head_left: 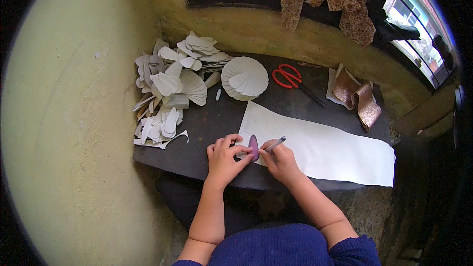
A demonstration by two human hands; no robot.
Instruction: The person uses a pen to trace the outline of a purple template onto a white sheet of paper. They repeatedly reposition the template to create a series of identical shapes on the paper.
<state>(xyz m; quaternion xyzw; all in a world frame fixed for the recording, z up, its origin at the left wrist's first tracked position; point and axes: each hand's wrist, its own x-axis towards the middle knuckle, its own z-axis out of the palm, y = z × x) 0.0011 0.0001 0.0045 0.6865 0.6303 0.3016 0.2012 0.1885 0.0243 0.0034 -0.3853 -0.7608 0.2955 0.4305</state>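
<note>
A long white sheet [340,152] lies across the front of the dark table. On its left end rests a small purple template [253,149], narrow and shaped like a shoe sole. My left hand [226,159] holds the template down from its left side, thumb and finger at its edge, the other fingers bent on the sheet. A pen [276,143] sits in my right hand [280,161], tilted up to the right, its tip close to the template's right edge and hidden by my fingers. Faint outlines show on the sheet beside the template.
Piles of cut white sole-shaped pieces [170,81] cover the table's left, by the wall. A round fanned stack [245,79] stands behind the sheet, near red-handled scissors [287,76]. Glittery brown strips [362,99] lie at the right. Patterned cloth [351,12] hangs from the window.
</note>
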